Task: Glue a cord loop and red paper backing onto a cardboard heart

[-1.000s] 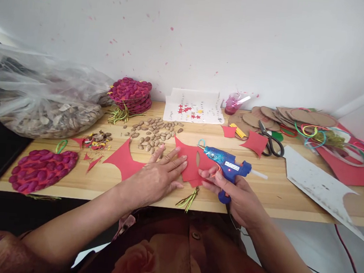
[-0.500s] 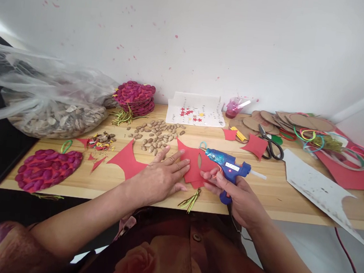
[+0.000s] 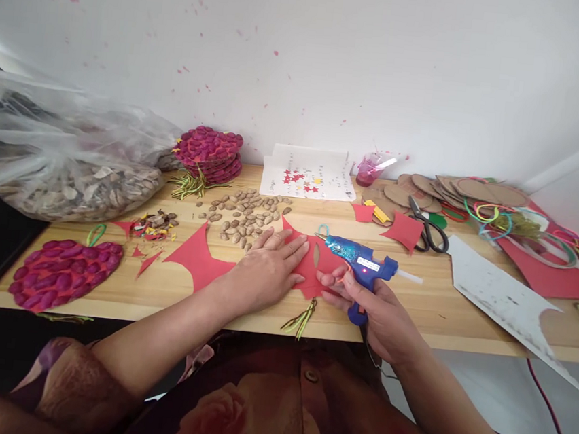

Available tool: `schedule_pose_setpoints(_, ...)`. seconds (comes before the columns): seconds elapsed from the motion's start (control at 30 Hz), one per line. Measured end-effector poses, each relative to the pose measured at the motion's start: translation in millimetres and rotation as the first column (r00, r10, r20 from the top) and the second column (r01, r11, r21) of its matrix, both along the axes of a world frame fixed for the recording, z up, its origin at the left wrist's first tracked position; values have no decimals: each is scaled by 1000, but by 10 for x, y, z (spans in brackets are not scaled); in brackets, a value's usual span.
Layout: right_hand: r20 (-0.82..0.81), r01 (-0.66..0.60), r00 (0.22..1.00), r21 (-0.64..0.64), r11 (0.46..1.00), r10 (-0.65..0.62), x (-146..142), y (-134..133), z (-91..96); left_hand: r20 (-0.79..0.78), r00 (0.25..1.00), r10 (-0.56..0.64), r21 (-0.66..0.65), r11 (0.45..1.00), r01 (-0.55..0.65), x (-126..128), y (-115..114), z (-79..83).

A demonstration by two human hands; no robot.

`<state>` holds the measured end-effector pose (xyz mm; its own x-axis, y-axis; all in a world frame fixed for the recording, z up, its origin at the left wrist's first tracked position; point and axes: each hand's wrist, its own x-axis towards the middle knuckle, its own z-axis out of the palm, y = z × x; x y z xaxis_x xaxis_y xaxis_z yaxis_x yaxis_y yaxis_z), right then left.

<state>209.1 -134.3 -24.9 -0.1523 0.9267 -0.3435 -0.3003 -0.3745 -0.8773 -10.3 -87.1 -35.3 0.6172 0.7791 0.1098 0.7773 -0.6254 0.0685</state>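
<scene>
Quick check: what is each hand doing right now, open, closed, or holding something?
Left hand: open, lying flat on the red paper piece.
Right hand: closed around the blue glue gun, nozzle over the red paper piece.

**Bare forearms, floral brown blouse**

The left hand (image 3: 263, 272) and right hand (image 3: 380, 314) are bare, without rings, bracelets or a watch in sight. Both forearms are uncovered. A short sleeve (image 3: 73, 384) in brown with purple patches covers the left upper arm. The blouse (image 3: 271, 406) is dark reddish brown, printed with large rose blooms, and closes at the front with a round brown button (image 3: 311, 375).
</scene>
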Motion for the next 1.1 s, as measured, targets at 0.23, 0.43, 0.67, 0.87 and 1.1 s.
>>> schedule_pose_setpoints(0.23, -13, 3, 1000, -18, 1000, -3, 7, 0, -6, 24, 999, -21, -119, 993, 24, -24, 37, 160)
schedule_pose_setpoints(0.43, -13, 9, 1000, -25, 1000, -9, -2, -4, 3, 9, 999, -45, -179, 983, 46, -42, 60, 172)
schedule_pose_setpoints(0.67, -17, -4, 1000, 1, 1000, 4, 24, 4, -27, 22, 999, -24, -108, 994, 26, -28, -47, 33)
schedule_pose_setpoints(0.87, -12, 5, 1000, -11, 1000, -5, 13, 6, -15, 37, 998, -43, -95, 994, 46, -48, -85, 52)
schedule_pose_setpoints(1.1, -9, 15, 1000, -17, 1000, -15, 10, 1, 5, 60, 996, -69, -7, 998, 70, -159, -353, 16)
